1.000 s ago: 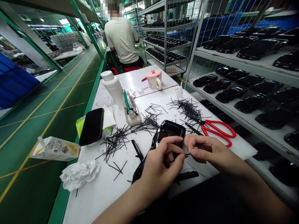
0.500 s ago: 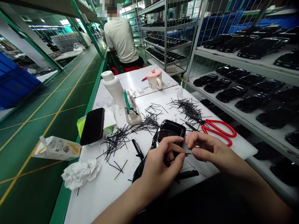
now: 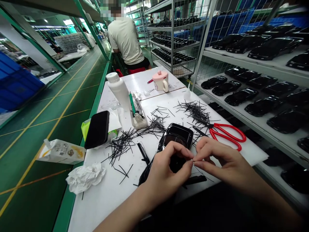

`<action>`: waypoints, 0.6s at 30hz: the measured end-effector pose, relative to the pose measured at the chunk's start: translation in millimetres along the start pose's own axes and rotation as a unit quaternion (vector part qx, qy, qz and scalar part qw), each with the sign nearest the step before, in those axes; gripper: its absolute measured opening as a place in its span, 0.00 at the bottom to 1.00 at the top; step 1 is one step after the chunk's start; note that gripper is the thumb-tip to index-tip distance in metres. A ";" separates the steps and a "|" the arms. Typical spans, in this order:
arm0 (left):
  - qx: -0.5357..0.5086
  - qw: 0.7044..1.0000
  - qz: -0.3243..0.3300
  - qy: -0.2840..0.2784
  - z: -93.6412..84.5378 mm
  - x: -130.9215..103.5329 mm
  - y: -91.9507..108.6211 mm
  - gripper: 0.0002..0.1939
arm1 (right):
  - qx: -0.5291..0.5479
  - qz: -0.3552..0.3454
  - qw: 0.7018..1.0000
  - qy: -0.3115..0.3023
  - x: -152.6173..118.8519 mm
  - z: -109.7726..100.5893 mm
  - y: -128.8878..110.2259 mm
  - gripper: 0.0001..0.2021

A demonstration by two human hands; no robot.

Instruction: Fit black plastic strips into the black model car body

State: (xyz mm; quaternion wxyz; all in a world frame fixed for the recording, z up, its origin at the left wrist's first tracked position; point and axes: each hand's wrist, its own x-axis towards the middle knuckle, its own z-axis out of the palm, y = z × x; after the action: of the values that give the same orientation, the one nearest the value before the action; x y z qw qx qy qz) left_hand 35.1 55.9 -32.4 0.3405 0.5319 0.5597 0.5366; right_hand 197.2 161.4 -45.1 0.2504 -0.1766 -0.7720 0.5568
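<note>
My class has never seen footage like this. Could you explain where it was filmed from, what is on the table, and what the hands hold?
There is no robot: one camera, worn on a person's head, looks down at their bare hands. On the white table lie thin black strips, red-handled scissors, a phone, a lidded cup and crumpled paper. The left hand and right hand meet at the fingertips above a glossy black model car; anything pinched there is too small to make out.
</note>
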 end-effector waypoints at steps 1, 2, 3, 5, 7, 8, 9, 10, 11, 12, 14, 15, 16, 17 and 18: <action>0.015 1.000 0.004 -0.004 -0.5 0.1 -0.1 0.07 | 0.000 -0.005 1.000 0.008 -0.2 -0.1 -0.8 0.05; 0.033 0.999 0.009 -0.007 -1.2 0.3 -0.4 0.07 | 0.000 -0.007 1.000 0.018 -0.4 -0.4 -1.7 0.05; 0.055 0.998 0.017 -0.010 -2.0 0.5 -0.9 0.07 | 0.002 -0.005 1.000 0.030 -0.6 -1.1 -2.9 0.05; 0.096 0.995 0.033 -0.017 -4.1 1.2 -2.5 0.07 | 0.008 0.005 0.999 0.054 -1.4 -2.9 -5.9 0.05; 0.138 0.989 0.049 -0.030 -6.9 2.6 -5.1 0.08 | 0.024 0.012 0.997 0.074 -2.7 -4.9 -8.8 0.06; 0.160 0.985 0.058 -0.037 -8.4 3.5 -6.7 0.08 | 0.034 0.012 0.996 0.083 -3.7 -5.8 -9.6 0.06; 0.183 0.980 0.066 -0.044 -10.0 4.5 -8.3 0.09 | 0.046 0.009 0.995 0.089 -4.8 -6.8 -9.8 0.05; 0.208 0.974 0.072 -0.052 -11.7 5.6 -9.8 0.10 | 0.058 0.006 0.994 0.093 -6.1 -7.8 -9.3 0.05; 0.233 0.968 0.077 -0.061 -13.2 6.7 -11.1 0.10 | 0.071 0.004 0.993 0.095 -7.4 -8.9 -8.1 0.04; 0.253 0.961 0.081 -0.071 -14.8 7.7 -12.1 0.10 | 0.082 0.001 0.992 0.094 -8.6 -10.1 -6.4 0.04; 0.278 0.953 0.086 -0.089 -17.6 9.5 -12.6 0.10 | 0.100 -0.011 0.992 0.080 -10.8 -12.6 -2.4 0.04; 0.282 0.950 0.091 -0.097 -18.8 10.1 -12.3 0.09 | 0.104 -0.019 0.992 0.069 -11.6 -13.7 -0.6 0.03; 0.281 0.949 0.098 -0.101 -19.8 10.6 -11.6 0.09 | 0.105 -0.024 0.992 0.061 -12.2 -14.5 0.5 0.03; 0.278 0.949 0.106 -0.103 -20.7 11.0 -10.9 0.09 | 0.107 -0.025 0.992 0.056 -12.7 -14.8 1.0 0.03; 0.275 0.949 0.114 -0.103 -21.3 11.2 -10.2 0.10 | 0.109 -0.021 0.992 0.054 -13.0 -14.6 0.8 0.03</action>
State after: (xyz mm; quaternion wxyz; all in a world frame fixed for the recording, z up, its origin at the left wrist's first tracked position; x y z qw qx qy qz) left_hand 10.2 63.0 -36.0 0.1732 0.7174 0.5830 0.3398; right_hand 216.3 165.8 -44.6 0.3214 -0.1622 -0.6956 0.6217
